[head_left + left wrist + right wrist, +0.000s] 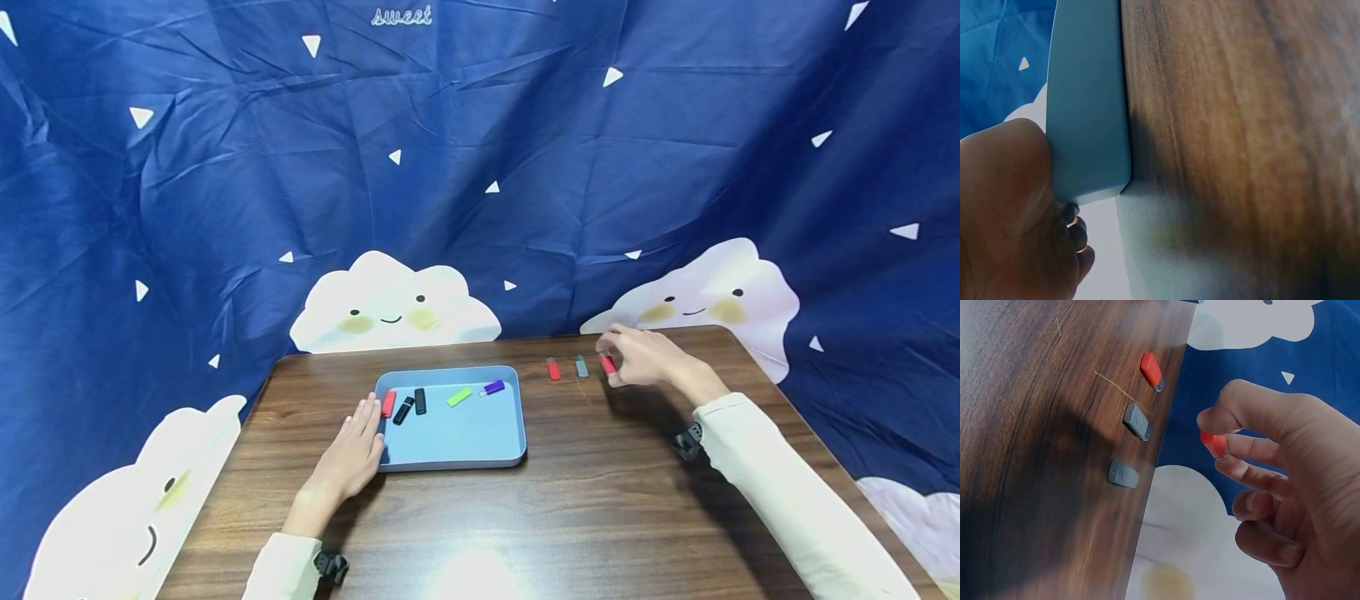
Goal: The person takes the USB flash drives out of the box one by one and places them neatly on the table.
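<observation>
A red USB stick [1212, 444] is pinched between the thumb and fingers of my right hand [637, 358], above the table. In the right wrist view, a red USB stick [1152, 370], a grey USB stick [1137, 422] and another grey USB stick [1124, 474] lie in a row on the wood. The last one is hidden in the head view. My left hand [348, 450] rests with straight fingers against the left side of a blue tray [450, 464]. Inside it lie a red stick [388, 404], two black sticks [420, 401], a green stick [459, 397] and a purple stick [492, 388].
The tray stands on a brown wooden table [570, 508], left of the row of sticks. Behind the table's back edge hangs a blue cloth [450, 125] with white clouds and triangles. Light glares off the table near its front.
</observation>
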A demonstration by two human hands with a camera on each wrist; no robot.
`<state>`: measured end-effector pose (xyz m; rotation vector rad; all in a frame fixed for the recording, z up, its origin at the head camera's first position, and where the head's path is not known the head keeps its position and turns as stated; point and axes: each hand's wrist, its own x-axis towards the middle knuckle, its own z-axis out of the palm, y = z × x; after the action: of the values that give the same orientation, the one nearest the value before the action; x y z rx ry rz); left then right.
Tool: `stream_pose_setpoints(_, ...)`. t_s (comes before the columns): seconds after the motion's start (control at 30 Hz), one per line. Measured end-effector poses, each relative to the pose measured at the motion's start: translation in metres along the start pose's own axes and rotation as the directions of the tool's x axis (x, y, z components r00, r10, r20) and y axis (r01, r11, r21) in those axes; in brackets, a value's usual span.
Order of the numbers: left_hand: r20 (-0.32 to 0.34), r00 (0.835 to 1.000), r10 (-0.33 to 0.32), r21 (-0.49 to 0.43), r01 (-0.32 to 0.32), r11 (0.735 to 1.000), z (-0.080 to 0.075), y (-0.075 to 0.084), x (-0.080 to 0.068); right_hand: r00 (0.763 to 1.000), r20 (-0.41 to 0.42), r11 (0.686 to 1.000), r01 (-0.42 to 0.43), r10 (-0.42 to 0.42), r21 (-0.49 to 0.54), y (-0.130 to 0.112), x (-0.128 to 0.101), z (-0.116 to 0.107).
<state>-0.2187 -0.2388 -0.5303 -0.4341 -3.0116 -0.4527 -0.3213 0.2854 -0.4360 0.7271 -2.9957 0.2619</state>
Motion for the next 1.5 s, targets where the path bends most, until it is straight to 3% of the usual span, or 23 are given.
stream_pose_setpoints(1.37,0.050,0.999,-0.015,-0.004,0.015,1.000,0.000,-0.003,0.004,0.995,0.051,0.995,-0.088,0.086,0.041,0.040,-0.006,0.011)
stream_pose_setpoints(1.5,0.032,0.999,-0.006,0.000,0.006,1.000,0.000,-0.002,0.002,0.993,0.059,0.994,-0.100,0.098,0.045,0.044,-0.006,0.014)
